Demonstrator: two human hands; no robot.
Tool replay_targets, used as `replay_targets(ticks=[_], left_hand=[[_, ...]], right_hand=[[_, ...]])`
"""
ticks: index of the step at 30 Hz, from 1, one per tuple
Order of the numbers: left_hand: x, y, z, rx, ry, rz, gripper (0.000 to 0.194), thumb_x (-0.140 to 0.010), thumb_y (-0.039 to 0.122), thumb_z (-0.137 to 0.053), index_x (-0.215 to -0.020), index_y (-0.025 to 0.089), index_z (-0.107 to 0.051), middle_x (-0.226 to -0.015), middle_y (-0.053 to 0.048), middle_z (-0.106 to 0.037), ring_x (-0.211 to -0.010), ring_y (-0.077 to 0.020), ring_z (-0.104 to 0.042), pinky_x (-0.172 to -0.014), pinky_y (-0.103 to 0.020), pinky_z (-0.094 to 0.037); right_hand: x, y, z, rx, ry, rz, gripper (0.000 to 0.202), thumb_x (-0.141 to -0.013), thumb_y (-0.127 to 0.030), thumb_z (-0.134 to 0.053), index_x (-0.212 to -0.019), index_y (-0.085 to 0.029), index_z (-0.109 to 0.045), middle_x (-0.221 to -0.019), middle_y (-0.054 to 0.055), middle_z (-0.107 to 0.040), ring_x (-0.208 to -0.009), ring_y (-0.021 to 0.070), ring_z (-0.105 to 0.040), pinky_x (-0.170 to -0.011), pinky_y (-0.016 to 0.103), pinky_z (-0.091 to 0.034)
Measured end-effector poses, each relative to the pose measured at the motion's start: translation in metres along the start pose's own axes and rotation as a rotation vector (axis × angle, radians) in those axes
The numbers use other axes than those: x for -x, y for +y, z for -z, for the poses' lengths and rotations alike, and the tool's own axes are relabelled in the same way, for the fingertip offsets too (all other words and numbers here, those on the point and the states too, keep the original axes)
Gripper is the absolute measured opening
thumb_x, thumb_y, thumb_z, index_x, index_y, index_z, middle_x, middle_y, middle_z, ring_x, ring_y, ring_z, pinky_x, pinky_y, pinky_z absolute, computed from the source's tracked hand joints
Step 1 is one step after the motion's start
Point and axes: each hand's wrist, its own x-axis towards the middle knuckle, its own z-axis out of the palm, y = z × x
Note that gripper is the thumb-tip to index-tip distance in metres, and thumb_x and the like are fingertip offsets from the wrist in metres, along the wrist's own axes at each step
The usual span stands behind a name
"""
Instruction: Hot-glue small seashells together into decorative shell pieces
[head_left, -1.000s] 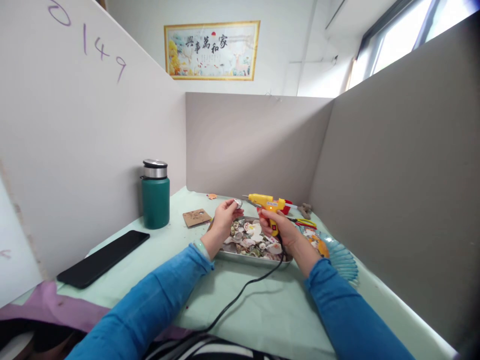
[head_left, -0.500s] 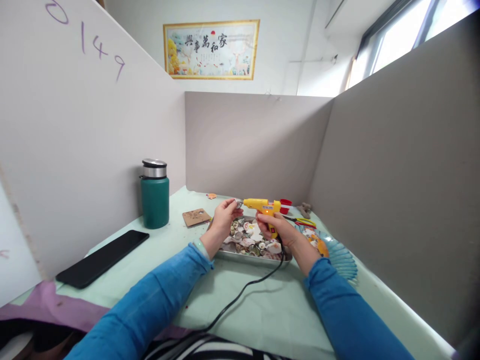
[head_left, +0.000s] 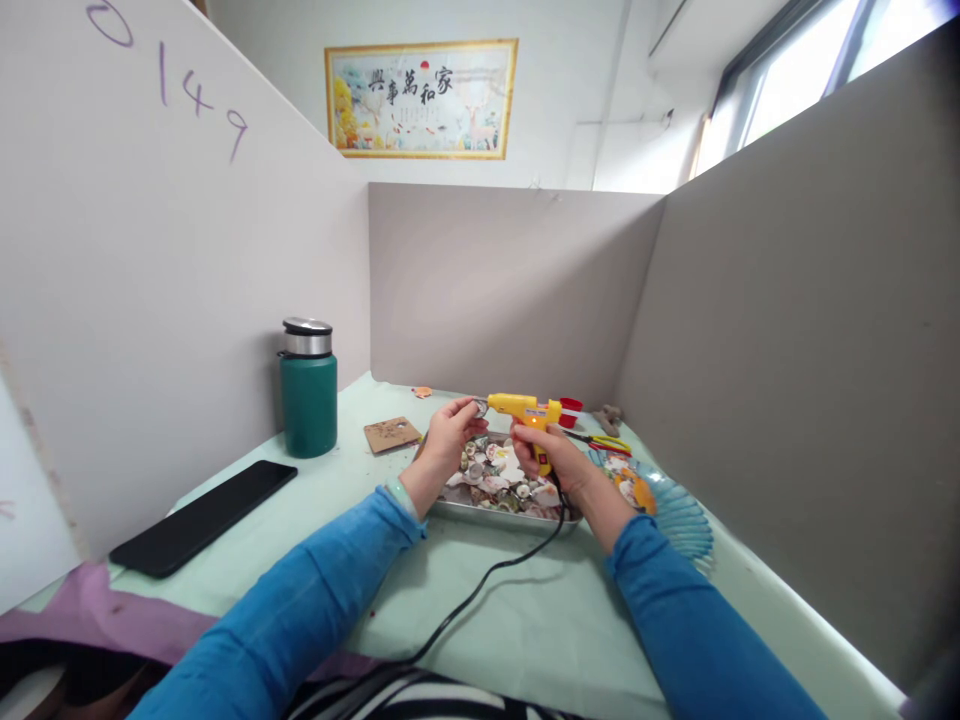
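My right hand (head_left: pixel 551 452) is wrapped round the handle of a yellow hot glue gun (head_left: pixel 517 407), whose orange light is lit and whose nozzle points left. A clear glue stick pokes out of its rear. Pinched in the fingertips of my left hand (head_left: pixel 452 432) is a small whitish shell (head_left: pixel 480 408), right at the nozzle; most of it hides behind fingers. Both hands are above a metal tray (head_left: pixel 495 516) heaped with shells (head_left: pixel 491 485). The gun's black cord (head_left: pixel 487 583) runs from the handle down across the table toward me.
A green bottle (head_left: pixel 309 405) and a black phone (head_left: pixel 206 518) are on the left. A brown card (head_left: pixel 392 435) lies beside the tray. To the right are a blue shell-shaped dish (head_left: pixel 679 515), pliers (head_left: pixel 609 443) and a red cup (head_left: pixel 571 410). Grey partitions (head_left: pixel 517 280) enclose the table.
The shell in my left fingers has turned slightly, showing more of its face at the nozzle. Both hands keep nearly the same place and grip.
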Motion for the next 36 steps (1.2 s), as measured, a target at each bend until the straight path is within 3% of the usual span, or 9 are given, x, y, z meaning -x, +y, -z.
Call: replay_targets(ticks=[22,36], left_hand=[[0.003,0.0055,-0.0042,0.0,0.041,-0.02,0.031,-0.064,0.028,-0.07,-0.088,0.013,-0.058,-0.072,-0.002,-0.061,-0.055,-0.0088,-0.056,-0.06,-0.025,-0.046],[0.0012,0.0055,-0.0056,-0.01,0.03,-0.027,0.034,-0.061,0.032,-0.072,-0.087,0.013,-0.059,-0.073,-0.002,-0.06,-0.055,-0.0089,-0.057,-0.059,-0.024,-0.046]], right_hand=[[0.0021,-0.0023,-0.0039,0.038,-0.021,0.023,0.027,-0.078,-0.036,-0.055,-0.058,-0.018,-0.048,-0.04,-0.006,-0.042,-0.033,0.0055,-0.033,-0.035,0.02,-0.031],[-0.0002,-0.0022,-0.0034,-0.052,0.037,0.004,0.027,-0.072,-0.038,-0.06,-0.062,-0.017,-0.047,-0.043,-0.007,-0.044,-0.033,0.0048,-0.034,-0.032,0.018,-0.03]])
